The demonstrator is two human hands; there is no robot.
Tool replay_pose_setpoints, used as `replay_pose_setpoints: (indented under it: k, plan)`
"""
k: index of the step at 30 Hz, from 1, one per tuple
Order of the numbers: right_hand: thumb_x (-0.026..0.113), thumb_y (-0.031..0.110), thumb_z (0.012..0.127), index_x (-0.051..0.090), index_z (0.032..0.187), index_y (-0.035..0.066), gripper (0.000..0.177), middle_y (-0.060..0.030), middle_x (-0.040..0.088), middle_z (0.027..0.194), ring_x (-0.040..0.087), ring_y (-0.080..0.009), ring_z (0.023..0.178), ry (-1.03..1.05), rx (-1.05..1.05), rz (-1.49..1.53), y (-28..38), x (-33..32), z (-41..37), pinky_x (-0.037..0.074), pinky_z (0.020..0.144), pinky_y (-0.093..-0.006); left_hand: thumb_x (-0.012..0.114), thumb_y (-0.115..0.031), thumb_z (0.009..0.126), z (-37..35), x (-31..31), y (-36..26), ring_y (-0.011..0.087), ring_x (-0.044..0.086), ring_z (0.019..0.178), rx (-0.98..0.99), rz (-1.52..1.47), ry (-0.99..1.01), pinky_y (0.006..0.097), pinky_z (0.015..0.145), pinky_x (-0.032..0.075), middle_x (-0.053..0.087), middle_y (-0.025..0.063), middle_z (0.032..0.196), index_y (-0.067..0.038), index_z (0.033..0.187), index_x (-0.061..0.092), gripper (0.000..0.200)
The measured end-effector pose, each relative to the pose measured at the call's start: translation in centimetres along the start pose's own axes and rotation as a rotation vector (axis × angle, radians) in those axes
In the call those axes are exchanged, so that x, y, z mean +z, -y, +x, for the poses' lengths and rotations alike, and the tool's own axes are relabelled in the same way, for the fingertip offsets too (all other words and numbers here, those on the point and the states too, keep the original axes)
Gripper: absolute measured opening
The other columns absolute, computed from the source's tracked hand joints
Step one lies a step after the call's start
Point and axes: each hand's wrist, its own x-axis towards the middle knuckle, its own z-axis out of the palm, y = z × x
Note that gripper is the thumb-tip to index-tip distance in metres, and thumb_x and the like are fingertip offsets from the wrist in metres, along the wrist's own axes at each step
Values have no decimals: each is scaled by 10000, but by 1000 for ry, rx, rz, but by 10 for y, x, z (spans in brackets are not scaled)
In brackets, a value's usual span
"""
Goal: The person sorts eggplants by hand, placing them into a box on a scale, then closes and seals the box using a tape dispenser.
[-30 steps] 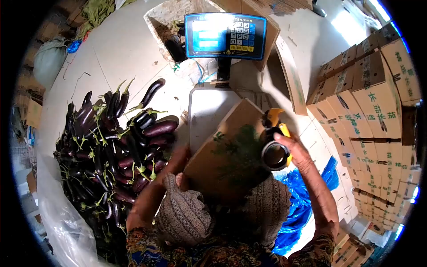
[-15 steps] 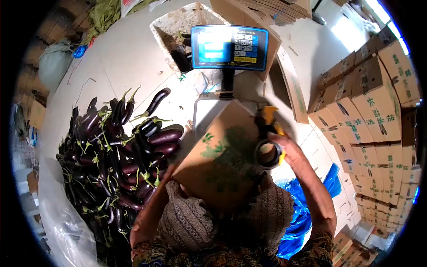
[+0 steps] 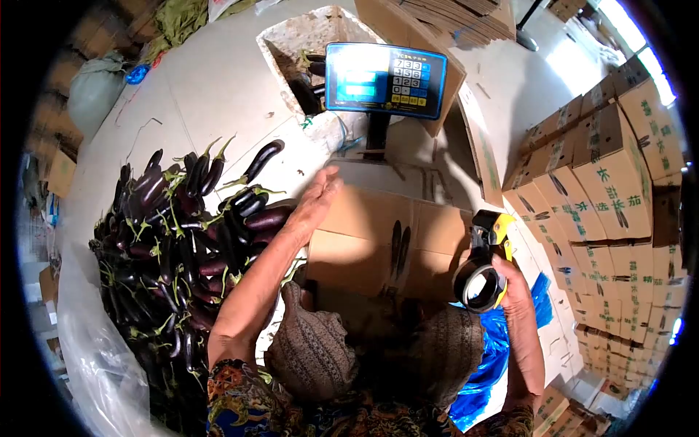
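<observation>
A cardboard box (image 3: 353, 251) lies across my front, just beyond my knees, with a printed pair of dark eggplants on the side facing me. My left hand (image 3: 319, 195) is stretched flat along its far left edge, the fingers straight and holding nothing. By the box's right end, my right hand (image 3: 512, 285) grips a black and yellow tape dispenser (image 3: 500, 227) with a roll of tape in it. Beyond the box stands a scale with a lit display (image 3: 386, 80) on a post; its platform is partly hidden by the box.
A big heap of eggplants (image 3: 175, 262) covers the floor at left, beside clear plastic sheeting (image 3: 102, 357). A foam bin (image 3: 280, 54) behind the scale holds a few eggplants. Stacked printed cartons (image 3: 611, 182) rise at right. Blue plastic (image 3: 484, 364) lies near my right knee.
The box has turned from a tilted position to lying level, showing another side. My left hand has come up from low beside it to its far left edge. The tape dispenser has moved right and nearer.
</observation>
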Motion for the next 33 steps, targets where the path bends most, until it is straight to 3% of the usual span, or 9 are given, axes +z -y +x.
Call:
replay_pose_setpoints:
  k: [4,7,8,11,14,18,21,27,33]
  plan:
    - [633,131,817,482,1268,-35,504,-140,644,1080,647,-217,940,-78,-136,-167,10,15,5,530,847,-328,505,-275,976,-12,-1,-5,227,501,1149,126,301,-94,348,994,376,554,125,1195,-54,1247,523,350]
    - [758,124,736,487,1285,28,620,-47,617,1081,589,-159,989,-33,-383,-449,37,54,-12,467,902,-289,499,-255,983,-47,14,-53,225,537,1090,683,597,-220,357,952,411,563,127,1160,-24,1231,531,340]
    - [803,149,697,487,1267,52,659,-21,597,1087,549,-129,1019,-12,-376,-544,44,66,-16,440,915,-269,500,-235,986,-54,18,-56,199,570,1032,581,423,-95,351,906,441,583,115,1121,-12,1203,548,315]
    - [801,157,671,508,1201,32,619,-38,616,1065,587,-146,968,26,-383,-840,45,98,-16,474,864,-285,453,-504,961,-77,35,-93,133,568,950,353,-38,352,309,855,452,603,62,1066,-59,1160,576,503]
    - [838,92,603,508,1094,25,596,-96,659,974,638,-178,900,13,-607,-1121,33,123,-6,506,823,-308,427,-628,917,-90,42,-115,130,545,969,179,-100,509,303,840,448,587,52,1086,-69,1174,554,628]
    - [851,114,593,495,1097,7,626,-157,660,977,659,-249,922,23,-661,-1205,27,144,-2,507,836,-324,461,-658,888,-100,40,-110,133,489,1065,-93,-216,403,294,815,442,538,44,1167,-93,1234,506,664]
    - [860,132,572,492,1094,-2,652,-157,660,964,660,-255,903,30,-661,-1243,26,152,3,508,825,-326,460,-619,912,-102,33,-105,86,523,912,-234,-283,307,250,740,437,586,16,1056,-94,1151,551,583]
    - [862,122,568,507,1138,48,676,-172,652,969,655,-358,913,82,-690,-1314,20,163,12,532,787,-383,529,-384,967,-94,29,-75,8,467,605,-22,-403,387,177,567,369,557,-65,697,-62,951,611,333]
    - [849,162,603,512,1082,15,604,-181,639,927,652,-369,860,98,-713,-1546,17,179,15,543,732,-416,553,-203,959,-73,17,-44,7,427,547,498,-73,103,200,476,339,528,-59,678,-53,896,631,181]
